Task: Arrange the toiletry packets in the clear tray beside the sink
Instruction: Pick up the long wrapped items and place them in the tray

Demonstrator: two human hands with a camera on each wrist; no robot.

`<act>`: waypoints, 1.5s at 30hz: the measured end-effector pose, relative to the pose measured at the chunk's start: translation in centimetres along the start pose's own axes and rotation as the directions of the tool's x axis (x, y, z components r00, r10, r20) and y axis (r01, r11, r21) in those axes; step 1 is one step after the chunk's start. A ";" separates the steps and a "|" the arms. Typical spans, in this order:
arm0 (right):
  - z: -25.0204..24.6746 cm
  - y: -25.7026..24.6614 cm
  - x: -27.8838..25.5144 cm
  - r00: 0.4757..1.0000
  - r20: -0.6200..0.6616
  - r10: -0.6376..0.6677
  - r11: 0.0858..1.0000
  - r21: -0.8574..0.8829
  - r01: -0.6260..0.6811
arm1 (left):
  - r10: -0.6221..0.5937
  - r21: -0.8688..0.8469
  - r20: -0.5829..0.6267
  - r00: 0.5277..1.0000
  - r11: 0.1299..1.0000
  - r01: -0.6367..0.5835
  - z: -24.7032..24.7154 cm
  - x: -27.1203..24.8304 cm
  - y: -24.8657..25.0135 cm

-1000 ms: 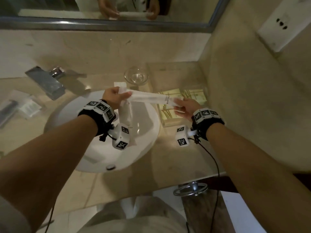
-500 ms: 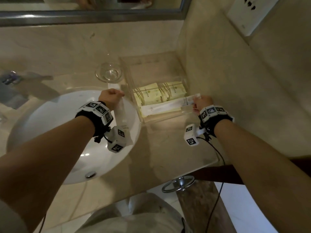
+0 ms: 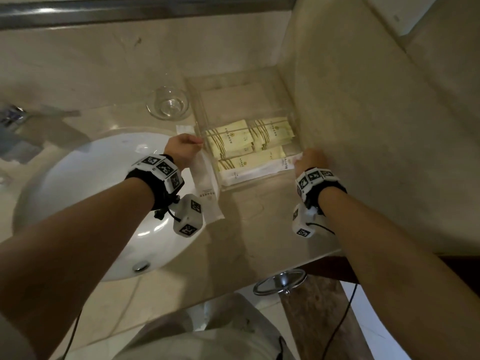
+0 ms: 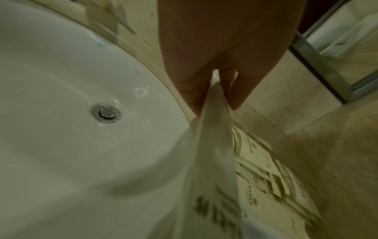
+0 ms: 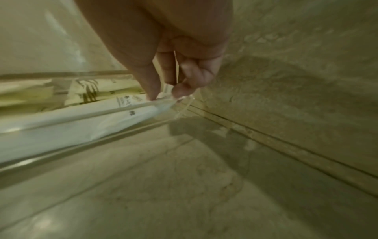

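A clear tray (image 3: pixel 233 100) stands in the counter's corner against the right wall. Several yellow packets (image 3: pixel 249 141) lie in its front half. A long white packet (image 3: pixel 254 172) lies along the tray's front wall. My right hand (image 3: pixel 309 159) pinches that packet's right end; the right wrist view shows thumb and fingertips of the right hand (image 5: pixel 163 95) on the white packet (image 5: pixel 81 126). My left hand (image 3: pixel 183 149) grips a second white packet (image 3: pixel 206 185), which hangs down beside the tray's left wall. The left wrist view shows the left hand (image 4: pixel 214 106) pinching this packet (image 4: pixel 214 153).
The white sink (image 3: pixel 91 190) with its drain (image 3: pixel 140 266) lies left of the tray. A small glass bowl (image 3: pixel 168 103) stands behind the sink's rim, the faucet (image 3: pixel 15 120) at far left. The stone wall (image 3: pixel 363 126) closes the right side. A towel ring (image 3: pixel 280 280) hangs under the counter's edge.
Both hands held a long white packet above the sink. My right hand has carried it right and down into the tray's front. My left hand keeps the other packet.
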State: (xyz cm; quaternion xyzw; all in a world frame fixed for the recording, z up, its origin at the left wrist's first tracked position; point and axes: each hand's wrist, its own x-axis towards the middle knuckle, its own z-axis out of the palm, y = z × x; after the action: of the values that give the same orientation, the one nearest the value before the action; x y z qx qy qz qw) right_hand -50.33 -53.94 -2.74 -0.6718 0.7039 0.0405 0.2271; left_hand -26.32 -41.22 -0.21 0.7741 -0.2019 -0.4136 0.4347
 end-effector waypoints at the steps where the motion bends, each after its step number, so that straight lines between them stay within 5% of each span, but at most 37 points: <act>1: 0.1 0.0 0.0 1.000 -0.013 -0.005 0.998 -0.056 0.005 | -0.004 0.003 -0.002 1.000 1.000 0.004 0.0 -0.1 0.1; 6: 0.3 -0.9 -0.4 0.993 -0.117 -0.004 0.999 -0.034 0.000 | -0.021 -0.043 0.014 1.000 0.999 0.021 0.0 -0.2 0.6; 11: -0.1 -3.1 -1.8 0.976 0.064 -0.206 0.975 0.103 0.199 | 0.009 -0.086 0.051 0.999 0.996 -0.004 -0.1 -0.8 1.4; 14: 0.4 -4.7 -3.8 0.916 0.164 -0.366 0.898 0.323 0.300 | 0.036 -0.161 0.092 0.995 0.987 -0.021 0.2 -1.4 2.3; 16: 0.5 -5.7 -5.5 0.862 0.301 -0.409 0.853 0.463 0.243 | 0.050 -0.202 0.101 0.994 0.979 -0.028 0.4 -1.7 3.0; 21: 0.3 -7.1 -7.9 0.637 0.652 -0.412 0.873 0.482 0.072 | 0.078 -0.226 0.059 0.995 0.972 -0.063 0.7 -2.0 4.0; 26: 0.7 -7.2 -7.9 0.588 0.660 -0.468 0.808 0.589 -0.018 | 0.092 -0.226 -0.055 0.994 0.969 -0.102 0.4 -1.8 3.8; 32: -0.9 -5.3 -5.8 0.739 0.522 -0.425 0.848 0.515 0.124 | 0.020 -0.301 -0.148 0.989 0.951 -0.064 -0.1 -1.1 3.4; 35: -2.3 -4.1 -4.4 0.803 0.467 -0.370 0.887 0.434 0.157 | 0.000 -0.209 -0.157 0.988 0.977 -0.033 -0.7 -0.6 3.0; 37: -2.8 -3.1 -3.1 0.807 0.508 -0.301 0.872 0.489 0.017 | -0.011 -0.134 -0.150 0.989 0.991 -0.009 -1.0 -0.2 2.4; 40: -3.5 -1.7 -2.1 0.871 0.465 -0.160 0.735 0.645 -0.210 | -0.030 -0.002 -0.079 0.996 1.000 0.030 -0.8 0.0 1.6; 45: -3.5 -0.8 -0.5 0.984 0.176 -0.040 0.806 0.588 -0.073 | -0.062 0.292 0.138 0.989 0.956 0.019 0.6 -0.2 1.1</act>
State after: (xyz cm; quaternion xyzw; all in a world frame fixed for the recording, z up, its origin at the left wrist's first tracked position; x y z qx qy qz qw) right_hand -50.46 -54.80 0.80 -0.5550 0.6638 -0.1184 0.4871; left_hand -26.86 -41.91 0.64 0.8011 -0.2753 -0.4438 0.2923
